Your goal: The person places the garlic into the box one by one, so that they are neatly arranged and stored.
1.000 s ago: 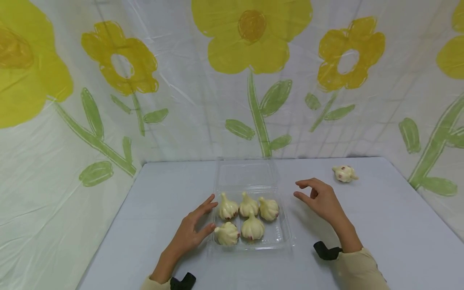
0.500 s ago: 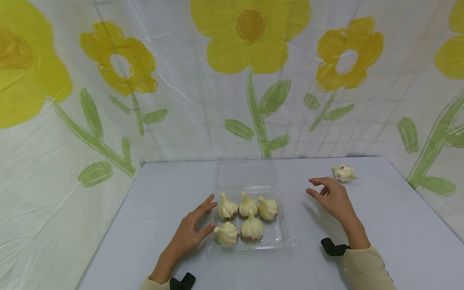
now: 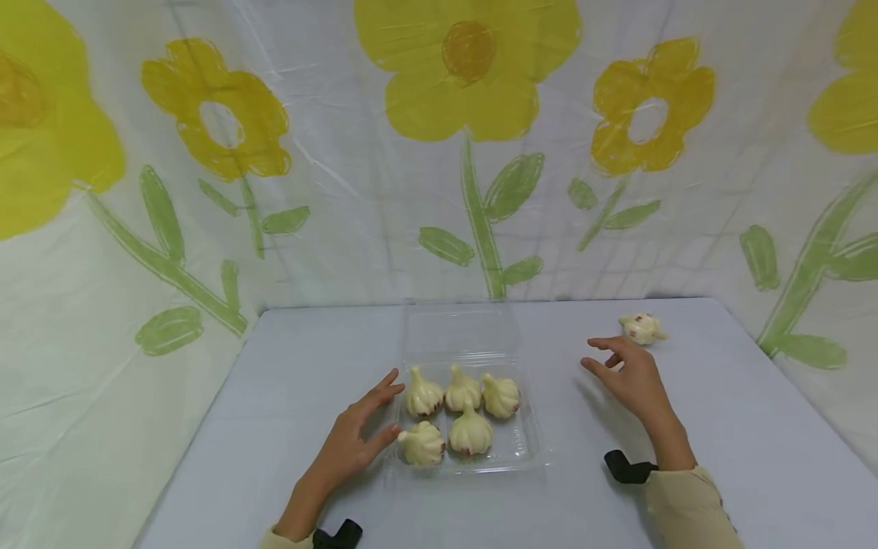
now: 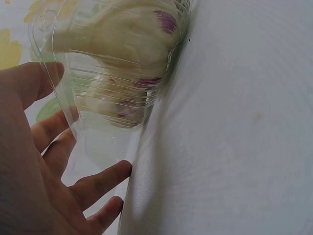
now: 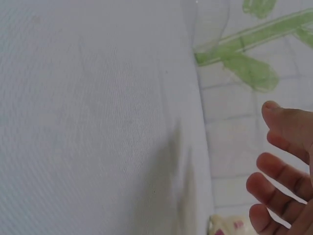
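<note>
A clear plastic clamshell box (image 3: 511,446) stands in mid-table with its lid (image 3: 459,332) folded back. Several garlic bulbs (image 3: 471,435) fill it, three along the back and two in front, and its front right corner is bare. My left hand (image 3: 353,442) is at the box's left side, fingers spread; in the left wrist view the thumb and fingertips (image 4: 57,73) overlap the clear rim. To the right of the box my right hand (image 3: 631,381) hovers over the table, fingers loosely bent, holding nothing. Just beyond it lies a single garlic bulb (image 3: 641,329), marked with purple.
The pale cloth-covered table (image 3: 274,381) ends at the back against a white curtain (image 3: 343,229) painted with yellow flowers. Black wrist mounts (image 3: 627,467) sit on both forearms near the sleeves.
My right hand has moved right, away from the box and closer to the lone garlic bulb, then stayed nearly still. The left hand keeps its place at the box. The head view has shifted slightly.
</note>
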The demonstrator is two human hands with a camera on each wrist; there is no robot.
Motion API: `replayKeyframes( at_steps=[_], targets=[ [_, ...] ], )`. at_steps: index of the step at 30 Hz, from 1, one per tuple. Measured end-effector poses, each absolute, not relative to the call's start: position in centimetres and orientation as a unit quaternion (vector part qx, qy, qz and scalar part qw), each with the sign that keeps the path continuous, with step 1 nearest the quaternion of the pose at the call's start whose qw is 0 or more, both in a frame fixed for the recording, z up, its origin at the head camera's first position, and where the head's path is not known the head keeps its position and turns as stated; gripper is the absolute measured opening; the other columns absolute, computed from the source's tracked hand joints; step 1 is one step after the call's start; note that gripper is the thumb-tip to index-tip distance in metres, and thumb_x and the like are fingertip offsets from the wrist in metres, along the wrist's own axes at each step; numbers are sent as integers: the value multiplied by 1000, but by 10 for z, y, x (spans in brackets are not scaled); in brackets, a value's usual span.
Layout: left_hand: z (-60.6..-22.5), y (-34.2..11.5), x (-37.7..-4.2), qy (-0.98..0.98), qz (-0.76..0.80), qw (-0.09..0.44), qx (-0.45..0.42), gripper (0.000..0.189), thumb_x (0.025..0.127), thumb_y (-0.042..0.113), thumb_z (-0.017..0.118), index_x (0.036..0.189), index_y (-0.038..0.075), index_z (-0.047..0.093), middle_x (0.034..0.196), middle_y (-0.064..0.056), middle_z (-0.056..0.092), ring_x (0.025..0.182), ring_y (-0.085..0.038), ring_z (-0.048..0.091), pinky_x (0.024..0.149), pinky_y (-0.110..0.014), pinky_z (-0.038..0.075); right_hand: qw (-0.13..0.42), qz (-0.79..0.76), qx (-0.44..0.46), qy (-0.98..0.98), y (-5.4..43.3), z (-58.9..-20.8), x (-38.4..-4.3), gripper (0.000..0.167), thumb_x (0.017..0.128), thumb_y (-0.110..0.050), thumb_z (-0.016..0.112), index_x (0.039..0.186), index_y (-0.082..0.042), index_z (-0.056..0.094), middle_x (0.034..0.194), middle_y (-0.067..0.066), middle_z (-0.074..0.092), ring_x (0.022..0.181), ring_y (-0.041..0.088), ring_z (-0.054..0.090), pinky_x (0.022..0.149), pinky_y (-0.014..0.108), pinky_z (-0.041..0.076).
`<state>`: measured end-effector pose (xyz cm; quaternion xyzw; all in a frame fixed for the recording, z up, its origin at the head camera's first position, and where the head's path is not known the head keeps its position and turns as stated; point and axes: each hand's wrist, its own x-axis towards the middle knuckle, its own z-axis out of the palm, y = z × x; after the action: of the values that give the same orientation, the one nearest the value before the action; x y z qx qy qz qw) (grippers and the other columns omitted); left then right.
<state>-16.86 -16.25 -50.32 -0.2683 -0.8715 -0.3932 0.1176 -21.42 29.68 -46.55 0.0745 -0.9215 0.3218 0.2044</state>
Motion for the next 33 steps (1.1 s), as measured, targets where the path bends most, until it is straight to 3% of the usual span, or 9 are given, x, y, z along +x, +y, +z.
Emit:
replayKeyframes(
  at_steps=[10, 16, 21, 33],
  targets=[
    [-503, -165, -169, -873, -388, 121, -271, 57, 93, 15, 70, 148, 14, 53, 164, -3, 40, 143, -31, 49, 107, -59, 46, 239, 279, 49, -929, 318, -463, -225, 38, 86, -13, 82, 120, 0, 72, 117, 25, 68, 84, 36, 65, 65, 34, 47],
    [-504, -164, -169, -870, -398, 112, -268, 57, 93, 16, 70, 148, 15, 53, 164, -2, 40, 144, -29, 48, 109, -58, 45, 266, 229, 37, -936, 343, -466, -239, 39, 84, -13, 82, 118, 2, 71, 119, 34, 63, 98, 51, 58, 79, 61, 48],
    [-504, -163, -170, -867, -401, 112, -272, 57, 93, 15, 71, 148, 14, 53, 164, -4, 40, 144, -31, 48, 108, -59, 46, 290, 175, 33, -940, 361, -464, -248, 40, 81, -15, 83, 116, 2, 71, 113, 34, 62, 95, 55, 53, 75, 63, 43],
    [-504, -164, -170, -869, -395, 120, -274, 57, 92, 15, 71, 147, 12, 54, 163, -2, 41, 143, -29, 50, 108, -57, 47, 153, 134, 18, -979, 385, -456, -268, 62, 89, -34, 78, 134, 3, 59, 128, 38, 48, 108, 57, 44, 76, 65, 43]
  ],
)
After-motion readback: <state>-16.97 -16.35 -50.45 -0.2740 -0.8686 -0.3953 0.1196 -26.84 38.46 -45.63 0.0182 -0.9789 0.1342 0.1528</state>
